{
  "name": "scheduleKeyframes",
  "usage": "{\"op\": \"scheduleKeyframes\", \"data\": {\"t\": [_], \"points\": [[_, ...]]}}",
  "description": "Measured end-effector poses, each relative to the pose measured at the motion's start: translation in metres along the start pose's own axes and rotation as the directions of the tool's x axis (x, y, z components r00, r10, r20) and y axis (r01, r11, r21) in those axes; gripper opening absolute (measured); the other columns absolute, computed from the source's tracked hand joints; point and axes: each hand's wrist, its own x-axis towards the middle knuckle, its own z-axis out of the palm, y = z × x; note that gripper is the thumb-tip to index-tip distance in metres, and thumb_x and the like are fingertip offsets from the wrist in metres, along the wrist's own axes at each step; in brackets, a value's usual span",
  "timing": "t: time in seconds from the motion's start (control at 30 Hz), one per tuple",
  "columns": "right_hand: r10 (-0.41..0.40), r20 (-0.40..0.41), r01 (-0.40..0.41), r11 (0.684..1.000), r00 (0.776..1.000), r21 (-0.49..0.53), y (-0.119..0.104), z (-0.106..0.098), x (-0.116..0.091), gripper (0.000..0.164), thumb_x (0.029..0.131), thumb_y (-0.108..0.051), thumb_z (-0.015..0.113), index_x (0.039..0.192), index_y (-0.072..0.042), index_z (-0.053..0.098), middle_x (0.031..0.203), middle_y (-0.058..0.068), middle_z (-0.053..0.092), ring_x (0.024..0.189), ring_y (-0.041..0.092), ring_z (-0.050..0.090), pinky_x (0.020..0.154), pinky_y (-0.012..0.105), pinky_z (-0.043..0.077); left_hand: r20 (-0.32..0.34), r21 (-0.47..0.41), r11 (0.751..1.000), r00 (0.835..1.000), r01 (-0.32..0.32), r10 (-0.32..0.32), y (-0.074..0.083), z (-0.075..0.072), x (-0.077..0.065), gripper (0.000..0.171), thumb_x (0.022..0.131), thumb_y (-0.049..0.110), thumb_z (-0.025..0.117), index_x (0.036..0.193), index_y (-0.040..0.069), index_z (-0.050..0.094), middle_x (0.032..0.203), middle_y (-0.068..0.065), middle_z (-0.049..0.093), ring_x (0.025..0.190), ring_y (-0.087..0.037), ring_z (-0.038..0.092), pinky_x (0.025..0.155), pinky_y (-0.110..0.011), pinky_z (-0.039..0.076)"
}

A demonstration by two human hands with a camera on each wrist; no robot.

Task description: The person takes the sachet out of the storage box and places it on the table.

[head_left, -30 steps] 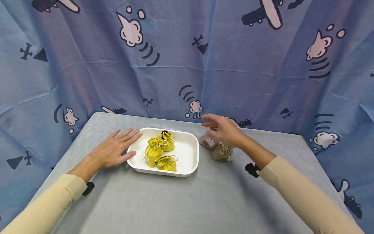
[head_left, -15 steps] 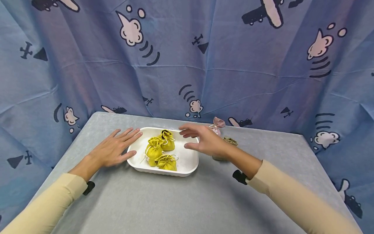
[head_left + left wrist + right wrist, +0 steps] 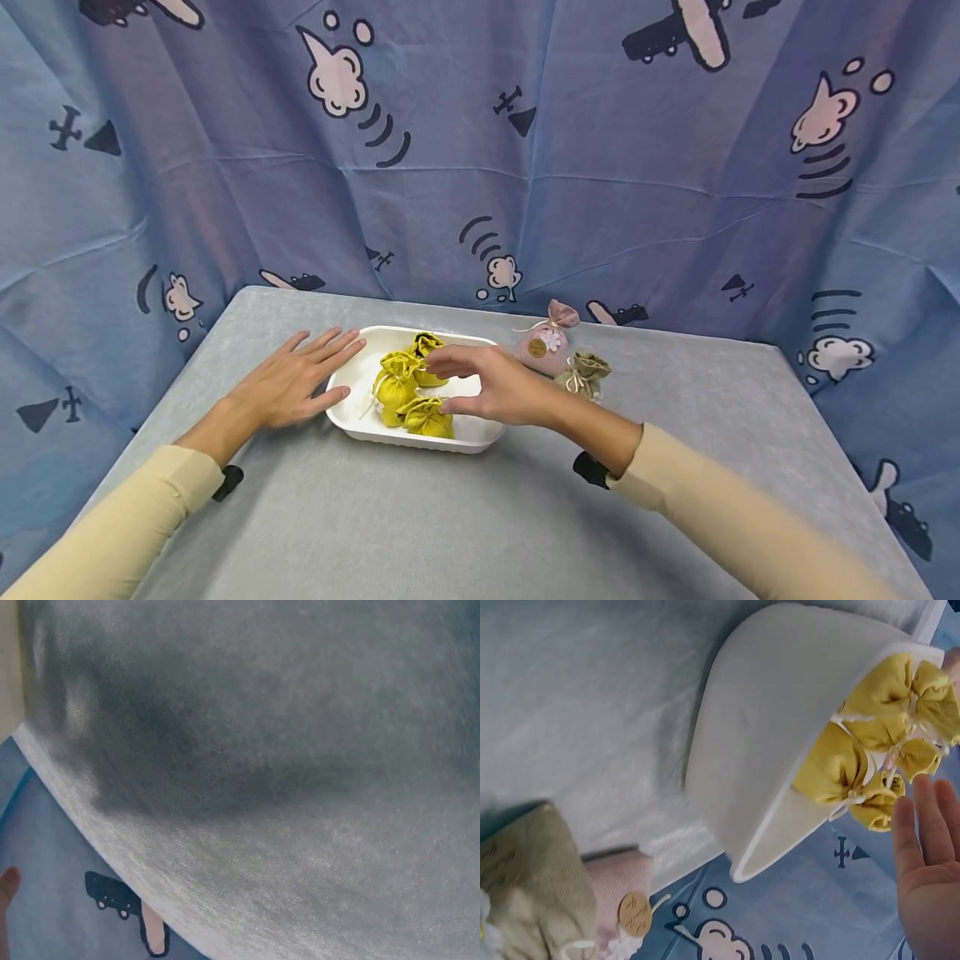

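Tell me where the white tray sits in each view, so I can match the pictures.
Head: white tray below the middle, slightly left of centre, holding yellow pouches.
Left wrist: not in it.
Right wrist: upper right, edge slanting across the picture, yellow pouches at its far right.
Shared landmark: the gray tabletop, visible in all three views.

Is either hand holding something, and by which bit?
Nothing is held. The right hand is open near the yellow bags; the left hand is open at the white tray.
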Motion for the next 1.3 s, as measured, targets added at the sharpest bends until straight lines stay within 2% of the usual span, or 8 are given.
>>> {"op": "scheduleKeyframes", "data": {"t": [0.13,0.53,0.77,1.3], "points": [[-0.026,0.019,0.026,1.0,0.999,0.01,0.001,0.007,0.004,0.052,0.085,-0.005,0.079,0.133,-0.001,0.059,0.125,0.01,0.068,0.118,0.021,0.064,0.104,0.034,0.046,-0.004,-0.001,1.0,1.0,0.001,-0.001,0.0,0.0,0.001,0.072,0.1,0.047,0.052,0.16,0.017,0.025,0.162,-0.006,0.028,0.148,-0.032,0.027,0.115,-0.062,0.02],[-0.062,0.052,0.062,0.998,0.997,0.001,0.001,0.025,0.008,0.046,0.085,-0.001,0.076,0.129,0.001,0.061,0.125,0.011,0.068,0.117,0.017,0.064,0.103,0.026,0.046,-0.005,0.006,1.0,1.0,-0.002,0.002,0.0,0.001,0.001,0.072,0.1,0.048,0.051,0.16,0.018,0.025,0.163,-0.004,0.027,0.148,-0.031,0.026,0.115,-0.062,0.021],[-0.05,0.067,0.052,0.998,0.996,-0.022,0.002,0.03,0.01,0.043,0.088,0.002,0.071,0.13,0.001,0.061,0.126,0.01,0.068,0.118,0.016,0.063,0.104,0.028,0.045,-0.001,0.006,1.0,1.0,0.002,-0.002,0.0,0.001,0.0,0.072,0.1,0.048,0.051,0.16,0.018,0.025,0.163,-0.005,0.027,0.148,-0.031,0.026,0.115,-0.061,0.02],[-0.043,0.066,0.046,0.998,0.997,-0.035,0.006,0.038,0.013,0.039,0.089,0.004,0.069,0.127,0.0,0.063,0.119,0.006,0.072,0.115,0.013,0.065,0.102,0.029,0.047,-0.019,0.003,1.0,1.0,-0.006,0.006,0.0,0.001,0.0,0.071,0.1,0.046,0.052,0.159,0.017,0.027,0.162,-0.004,0.029,0.148,-0.031,0.028,0.115,-0.061,0.021]]}}
